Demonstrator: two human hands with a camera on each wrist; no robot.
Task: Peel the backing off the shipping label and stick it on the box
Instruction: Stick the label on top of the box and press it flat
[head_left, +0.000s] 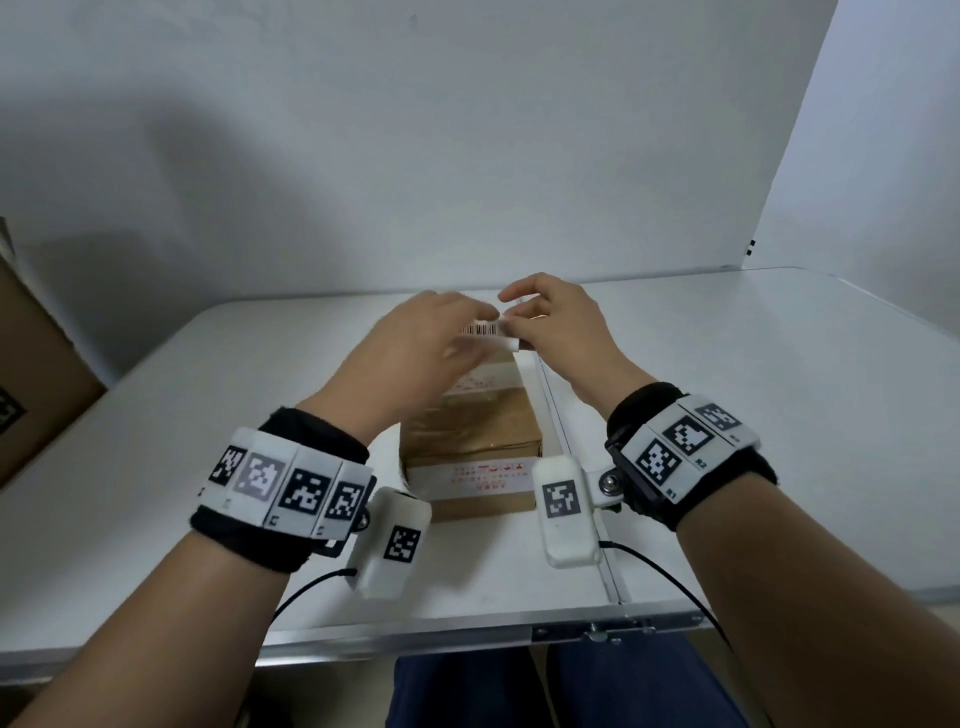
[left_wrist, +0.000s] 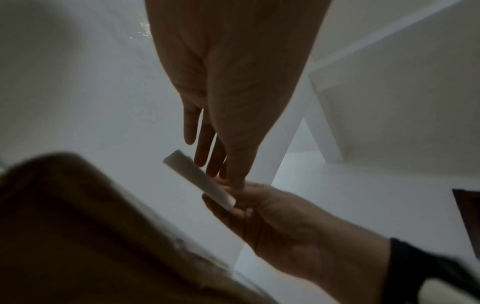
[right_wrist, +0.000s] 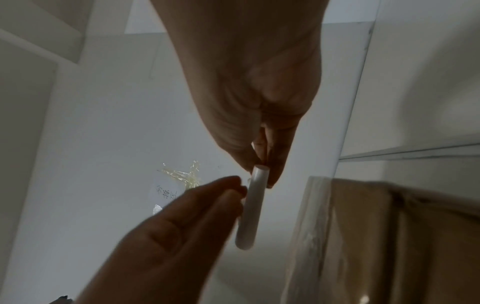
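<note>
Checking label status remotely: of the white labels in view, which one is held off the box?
The barcode label, pinched between left hand and right hand above the box. The red-printed labels are already stuck flat on the box.

Your head camera looks forward and down over both forearms at the white table (head_left: 727, 395), the box (head_left: 478, 415) and the wall behind. Each wrist camera sits under its palm, very near, facing along the fingers. All three views share the label (head_left: 485, 332) held between your left hand (head_left: 410, 353) and right hand (head_left: 561, 332), with the box edge alongside.
</note>
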